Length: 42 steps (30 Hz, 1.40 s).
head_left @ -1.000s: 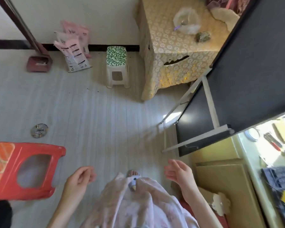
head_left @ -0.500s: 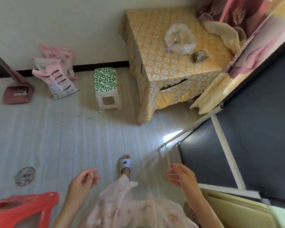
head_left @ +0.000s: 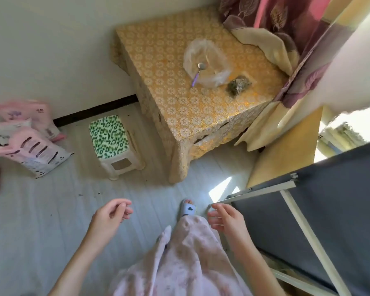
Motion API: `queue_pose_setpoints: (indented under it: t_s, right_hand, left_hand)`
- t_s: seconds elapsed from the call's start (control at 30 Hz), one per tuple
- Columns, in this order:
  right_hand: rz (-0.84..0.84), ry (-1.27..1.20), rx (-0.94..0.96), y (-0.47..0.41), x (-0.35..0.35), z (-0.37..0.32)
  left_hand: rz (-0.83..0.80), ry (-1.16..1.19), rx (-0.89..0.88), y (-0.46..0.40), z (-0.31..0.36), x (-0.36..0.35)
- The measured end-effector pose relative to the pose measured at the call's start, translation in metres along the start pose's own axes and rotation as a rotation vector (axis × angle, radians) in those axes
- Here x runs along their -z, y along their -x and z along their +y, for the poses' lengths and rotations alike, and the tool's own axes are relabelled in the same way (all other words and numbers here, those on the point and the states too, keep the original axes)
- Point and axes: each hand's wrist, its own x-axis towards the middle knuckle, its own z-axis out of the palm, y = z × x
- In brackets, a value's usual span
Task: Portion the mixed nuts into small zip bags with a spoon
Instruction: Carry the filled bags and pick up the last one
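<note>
Approach step, judging by the layout: nothing of the portioning has begun, person stands on the floor well short of the table [head_left: 201,116] with the yellow floral cloth.

Task things, all placed off that table: the spoon [head_left: 198,73], purple handle and metal bowl, lies on top of it, resting across a heap of clear plastic [head_left: 207,63], probably the small zip bags, though it's too crumpled and glary to be sure. Just to the right of the plastic, also on the tabletop, sits a dark lumpy bag [head_left: 238,85], likely the mixed nuts; contents not resolvable. A green-patterned stool [head_left: 109,137] stands on the floor beside the table's left side. Pink packages [head_left: 30,144] lie further left of it, against the wall.

Hands: left hand [head_left: 110,217] hangs in front of the body, fingers loosely curled, thumb near the fingertips, holding nothing, touching nothing. Right hand [head_left: 228,217] is also empty, fingers relaxed and partly spread, near the grey panel [head_left: 329,210] but apart from it as far as visible. Both are well apart from the table.

Next move calls for closing the gap to the table, maybe sitting on the stool, then one hand taking the spoon by its purple handle and the other separating one bag from the heap.
</note>
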Motion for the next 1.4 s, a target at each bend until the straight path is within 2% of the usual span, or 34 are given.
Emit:
queue_pose_setpoints:
  t_s: [0.37,0.53,0.77,1.13,1.23,1.4]
  right_hand:
    - [0.079,0.005,-0.021,-0.173,-0.007,-0.149]
    - [0.134,-0.041,-0.065,-0.264,-0.001,-0.222]
    - [0.281,0.077,-0.095,-0.383,0.010,-0.298]
    - [0.545,0.281,-0.227,-0.530,0.003,-0.338]
    - [0.582,0.184,-0.291,-0.550,0.003,-0.341]
    - [0.490,-0.050,-0.280,-0.548,0.011,-0.340]
  left_hand:
    - [-0.013,0.038,0.109,-0.145,0.056,-0.071]
    - [-0.055,-0.031,0.067,-0.228,0.118,-0.089]
    - [-0.120,-0.109,-0.015,-0.312,0.197,-0.111]
    - [-0.155,-0.204,0.045,-0.376,0.218,-0.124]
    - [-0.148,-0.206,0.075,-0.385,0.218,-0.128]
    - [-0.195,-0.238,0.076,-0.397,0.228,-0.133]
